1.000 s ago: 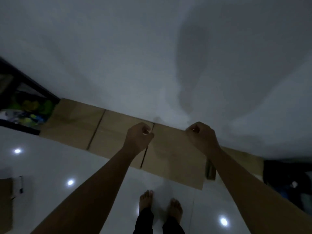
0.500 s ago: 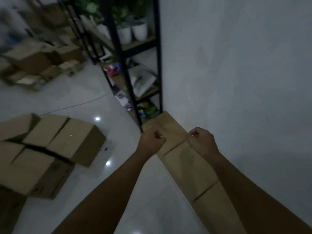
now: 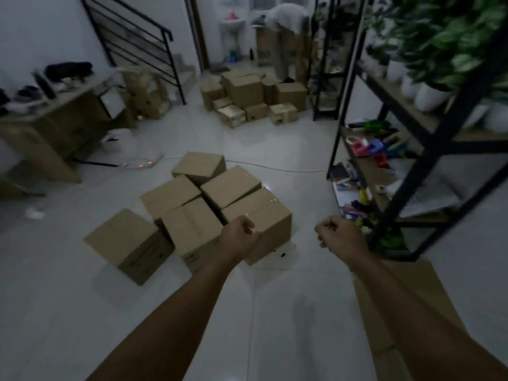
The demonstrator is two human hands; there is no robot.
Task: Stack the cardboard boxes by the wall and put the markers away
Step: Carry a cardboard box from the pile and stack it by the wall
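While both bare arms reach forward over the pale tiled floor, the left hand and the right hand are loosely curled into fists, holding nothing. A cluster of six brown cardboard boxes sits on the floor just ahead of the left hand. Flattened brown cardboard lies under the right forearm, at the foot of the black metal shelving rack. Coloured markers lie jumbled on that rack's lowest shelf, right of the boxes.
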